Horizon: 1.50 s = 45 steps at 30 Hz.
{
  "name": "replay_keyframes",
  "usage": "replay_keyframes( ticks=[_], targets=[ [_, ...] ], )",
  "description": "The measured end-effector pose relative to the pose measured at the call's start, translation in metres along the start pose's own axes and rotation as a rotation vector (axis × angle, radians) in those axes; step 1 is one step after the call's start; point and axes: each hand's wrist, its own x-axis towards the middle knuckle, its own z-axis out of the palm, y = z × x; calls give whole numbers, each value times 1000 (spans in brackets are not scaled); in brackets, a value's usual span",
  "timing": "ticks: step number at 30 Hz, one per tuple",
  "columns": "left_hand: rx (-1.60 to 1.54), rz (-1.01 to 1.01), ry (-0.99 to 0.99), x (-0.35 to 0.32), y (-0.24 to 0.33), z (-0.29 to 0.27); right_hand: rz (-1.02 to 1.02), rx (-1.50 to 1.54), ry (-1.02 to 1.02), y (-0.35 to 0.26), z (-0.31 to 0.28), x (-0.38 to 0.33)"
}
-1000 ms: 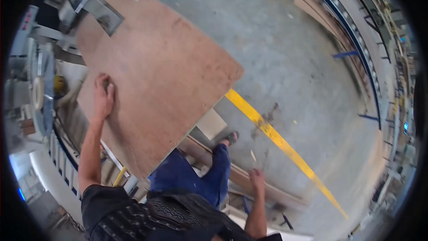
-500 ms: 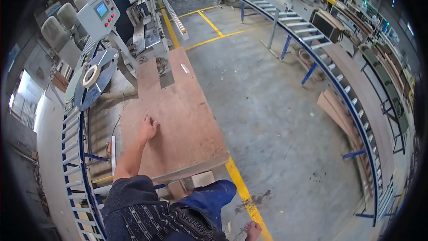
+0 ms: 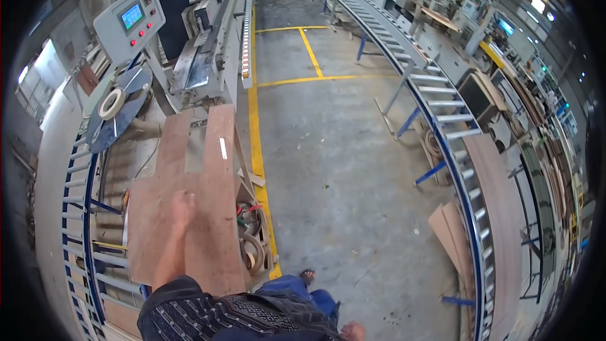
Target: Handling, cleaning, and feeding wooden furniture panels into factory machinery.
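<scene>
The left hand (image 3: 184, 205) lies flat on the board (image 3: 208, 227), fingers blurred, so their spread is unclear. The board rests on the roller bed (image 3: 82, 215), running past the fingertips toward the machine (image 3: 202, 57). The right hand (image 3: 353, 331) hangs low beside the knee, its fingers hidden.

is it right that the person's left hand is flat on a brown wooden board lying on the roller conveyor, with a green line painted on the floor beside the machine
Not quite: the line on the floor is yellow, not green, as the head view shows. The rest holds: the left hand lies flat on the brown wooden board, which rests over the roller conveyor beside the machine.
</scene>
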Motion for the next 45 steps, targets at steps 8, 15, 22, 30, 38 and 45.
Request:
replay_keyframes(
  ticks=[8,15,22,30,38,45],
  targets=[
    [-697,25,39,28,307,92,-544,-1875,-461,-205,-31,281],
    [-428,-211,-429,76,385,247,-252,-444,-226,-568,247,410],
    [-25,-400,-708,63,306,369,-640,-662,-535,-898,521,446],
    [31,245,-722,253,310,499,-578,-864,-394,-1014,675,574],
    [-520,-34,-345,851,514,553,-111,-629,-291,-1042,746,664],
    [-367,-86,-311,1136,542,589,-816,-1429,-535,-1150,848,851]
  ],
)
